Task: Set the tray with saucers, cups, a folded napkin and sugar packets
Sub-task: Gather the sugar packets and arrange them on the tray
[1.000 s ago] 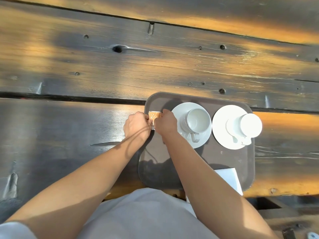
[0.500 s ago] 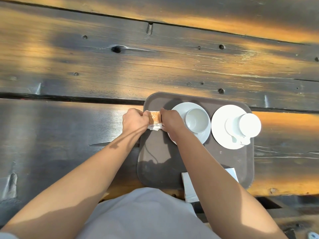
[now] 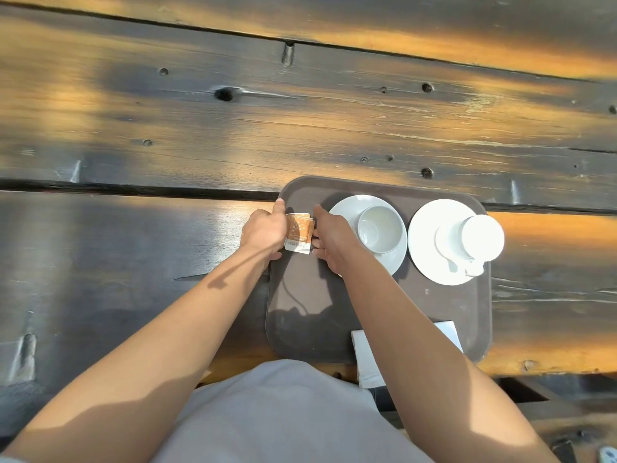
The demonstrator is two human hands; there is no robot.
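Observation:
A dark brown tray lies on the wooden table. On its far half stand two white saucers, each with a white cup: the left cup on its saucer, the right cup on its saucer. At the tray's far left corner a small stack of orange and white sugar packets sits between my hands. My left hand holds its left side and my right hand pinches its right side. A white folded napkin lies at the tray's near edge, partly hidden by my right forearm.
The table is made of dark weathered planks with gaps and knot holes. Its near edge runs just below the tray. My grey shirt fills the bottom of the view. A dark slatted bench shows at the lower right.
Both hands have stayed at the tray's far left corner with the sugar packets. More of the packets shows between the hands than a second ago, and the fingers have shifted around them.

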